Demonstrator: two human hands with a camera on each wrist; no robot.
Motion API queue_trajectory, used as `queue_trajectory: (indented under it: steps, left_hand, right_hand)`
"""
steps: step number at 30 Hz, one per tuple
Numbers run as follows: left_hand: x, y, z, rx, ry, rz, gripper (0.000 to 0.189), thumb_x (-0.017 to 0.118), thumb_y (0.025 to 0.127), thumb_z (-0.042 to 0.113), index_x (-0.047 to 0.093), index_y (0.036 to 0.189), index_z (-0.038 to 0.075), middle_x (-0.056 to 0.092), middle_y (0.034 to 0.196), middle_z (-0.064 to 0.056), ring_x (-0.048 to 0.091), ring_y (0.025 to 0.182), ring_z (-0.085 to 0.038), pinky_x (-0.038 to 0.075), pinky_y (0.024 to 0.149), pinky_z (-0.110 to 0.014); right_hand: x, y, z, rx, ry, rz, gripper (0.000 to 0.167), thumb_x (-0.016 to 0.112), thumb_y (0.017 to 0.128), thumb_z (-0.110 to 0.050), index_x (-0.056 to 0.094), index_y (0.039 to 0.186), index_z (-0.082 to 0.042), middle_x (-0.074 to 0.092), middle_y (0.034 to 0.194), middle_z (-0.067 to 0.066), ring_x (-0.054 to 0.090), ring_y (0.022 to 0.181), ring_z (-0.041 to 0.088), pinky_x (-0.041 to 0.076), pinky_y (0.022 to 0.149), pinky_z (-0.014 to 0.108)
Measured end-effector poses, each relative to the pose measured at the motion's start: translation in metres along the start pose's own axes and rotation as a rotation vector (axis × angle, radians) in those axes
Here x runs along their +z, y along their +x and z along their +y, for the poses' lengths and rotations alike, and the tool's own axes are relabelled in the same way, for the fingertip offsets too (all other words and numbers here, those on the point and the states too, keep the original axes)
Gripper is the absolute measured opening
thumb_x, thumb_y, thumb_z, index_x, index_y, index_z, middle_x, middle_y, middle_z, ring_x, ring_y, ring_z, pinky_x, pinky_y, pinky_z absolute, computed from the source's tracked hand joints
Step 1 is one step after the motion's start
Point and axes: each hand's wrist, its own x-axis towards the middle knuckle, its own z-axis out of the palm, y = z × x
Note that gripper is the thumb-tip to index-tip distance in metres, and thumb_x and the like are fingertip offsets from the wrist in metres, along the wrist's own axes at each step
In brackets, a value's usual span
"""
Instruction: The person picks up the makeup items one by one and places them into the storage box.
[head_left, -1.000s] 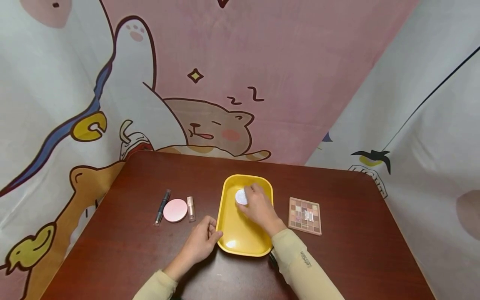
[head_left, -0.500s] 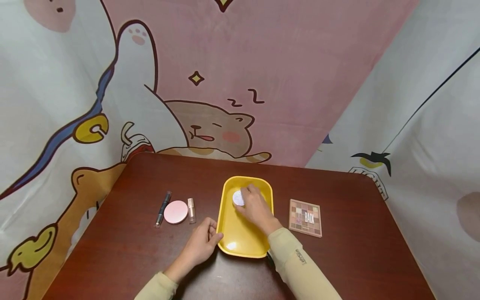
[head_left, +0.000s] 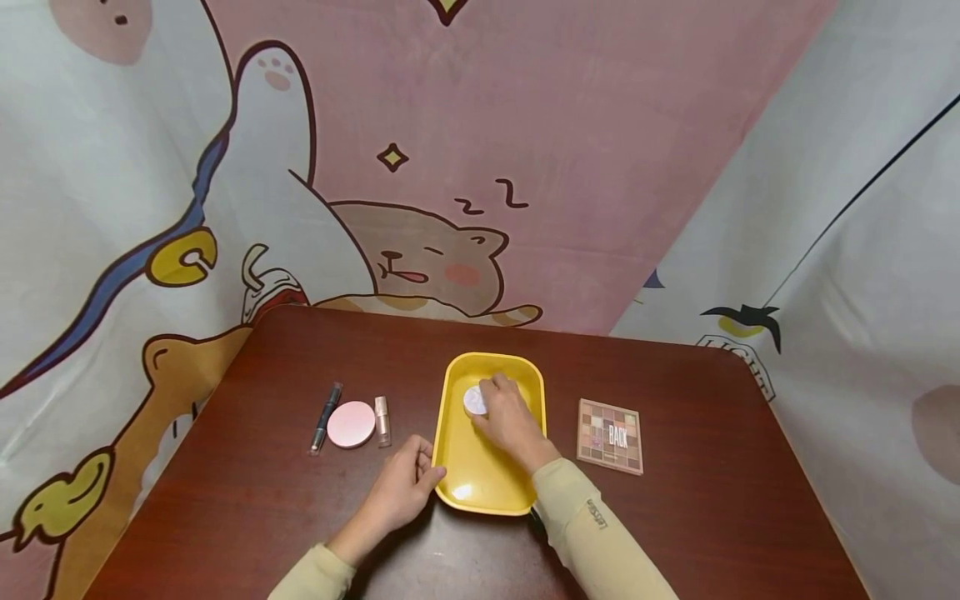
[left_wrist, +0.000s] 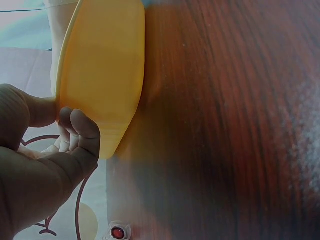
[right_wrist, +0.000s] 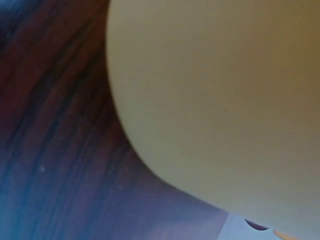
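Observation:
A yellow tray [head_left: 483,467] lies on the dark wooden table. My left hand [head_left: 405,479] pinches its near left rim, thumb on top and fingers curled against the outer wall, as the left wrist view shows. Inside the tray, toward its far end, my right hand [head_left: 512,421] grips a small round white case [head_left: 475,401] by its right side; the fingers cover part of it. In the right wrist view only the blurred tray wall [right_wrist: 215,100] shows close up, and the right hand is out of sight there.
Left of the tray lie a dark double-ended pen [head_left: 325,418], a pink round compact [head_left: 351,424] and a lipstick tube [head_left: 382,421]. An eyeshadow palette [head_left: 610,436] lies to its right. A printed curtain [head_left: 570,167] hangs behind the table [head_left: 697,500].
My right hand has moved slightly left and nearer to me with the round white case inside the tray. The left hand keeps its grip on the rim.

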Motion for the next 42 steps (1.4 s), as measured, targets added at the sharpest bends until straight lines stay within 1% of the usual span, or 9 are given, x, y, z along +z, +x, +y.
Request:
queue_trajectory:
  steps: [6,10,14,18,21,29,33,38,42]
  left_hand:
    - [0.0000,-0.0005,-0.0004,0.007,0.003,-0.002,0.018,0.074,0.091,0.002,0.057,0.099,0.001,0.055,0.075,0.001,0.048,0.063,-0.003,0.042,0.058,-0.021]
    - [0.0002,-0.0004,-0.0006,0.010,0.001,-0.002,0.018,0.074,0.091,0.002,0.057,0.099,0.000,0.055,0.075,0.002,0.048,0.063,-0.003,0.042,0.058,-0.021]
    - [0.0004,0.0002,-0.0015,0.018,0.004,0.000,0.018,0.073,0.092,0.002,0.057,0.099,0.000,0.055,0.075,0.003,0.048,0.063,-0.003,0.043,0.059,-0.021]
    - [0.0008,0.0011,-0.0022,0.023,0.016,0.001,0.017,0.073,0.092,0.001,0.057,0.099,0.000,0.054,0.075,0.003,0.048,0.064,-0.002,0.043,0.059,-0.021]
    - [0.0008,0.0017,-0.0019,0.019,0.028,-0.001,0.017,0.073,0.092,0.001,0.057,0.099,0.001,0.054,0.076,0.004,0.048,0.063,-0.002,0.043,0.059,-0.021]
    - [0.0004,0.0010,-0.0013,0.009,0.026,-0.005,0.017,0.073,0.092,0.002,0.057,0.099,0.001,0.054,0.076,0.003,0.049,0.064,-0.003,0.043,0.060,-0.021]
    - [0.0001,-0.0003,-0.0010,0.013,0.017,-0.003,0.018,0.074,0.092,0.003,0.058,0.098,0.001,0.055,0.076,0.003,0.049,0.064,-0.003,0.043,0.060,-0.021]
    - [-0.0001,-0.0002,-0.0006,0.016,0.016,0.000,0.018,0.074,0.092,0.002,0.057,0.098,0.001,0.055,0.076,0.003,0.049,0.064,-0.003,0.043,0.060,-0.021]
    - [-0.0002,-0.0003,-0.0002,0.015,0.012,0.004,0.018,0.074,0.091,0.001,0.058,0.098,0.001,0.055,0.075,0.003,0.049,0.064,-0.003,0.043,0.059,-0.021]
  right_hand:
    - [0.0004,-0.0006,-0.0002,-0.011,0.001,0.020,0.041,0.083,0.089,-0.019,0.063,0.117,0.003,0.059,0.118,0.020,0.059,0.102,0.032,0.054,0.089,0.043]
    - [0.0005,-0.0008,-0.0005,-0.015,0.016,0.058,0.027,0.079,0.088,-0.008,0.063,0.107,0.003,0.056,0.108,0.017,0.059,0.092,0.029,0.055,0.083,0.041]
    - [0.0005,-0.0006,-0.0010,0.016,0.024,0.082,0.019,0.074,0.087,-0.001,0.062,0.101,0.002,0.053,0.101,0.014,0.059,0.085,0.027,0.057,0.078,0.040]
    - [-0.0005,0.0001,-0.0019,0.057,0.027,0.072,0.016,0.073,0.089,-0.004,0.061,0.099,-0.001,0.050,0.097,0.010,0.058,0.079,0.024,0.057,0.074,0.039]
    - [-0.0007,0.0006,-0.0017,0.064,0.031,0.065,0.015,0.073,0.089,-0.005,0.060,0.096,-0.002,0.049,0.095,0.009,0.057,0.077,0.024,0.056,0.072,0.038]
    - [0.0032,0.0005,0.0019,0.010,0.040,0.089,0.016,0.071,0.091,-0.004,0.056,0.088,-0.004,0.046,0.090,0.007,0.051,0.070,0.019,0.053,0.064,0.039]
    - [0.0036,-0.0001,0.0012,0.000,0.043,0.079,0.015,0.071,0.091,-0.003,0.056,0.089,-0.004,0.047,0.090,0.008,0.052,0.072,0.021,0.053,0.065,0.037]
    - [0.0008,-0.0012,-0.0011,0.007,0.035,0.058,0.016,0.073,0.091,-0.003,0.057,0.091,-0.003,0.049,0.091,0.009,0.056,0.075,0.024,0.055,0.068,0.037]
    - [-0.0035,-0.0013,-0.0029,0.026,0.029,0.014,0.016,0.073,0.093,-0.006,0.058,0.096,-0.003,0.050,0.095,0.009,0.058,0.077,0.024,0.056,0.072,0.038]
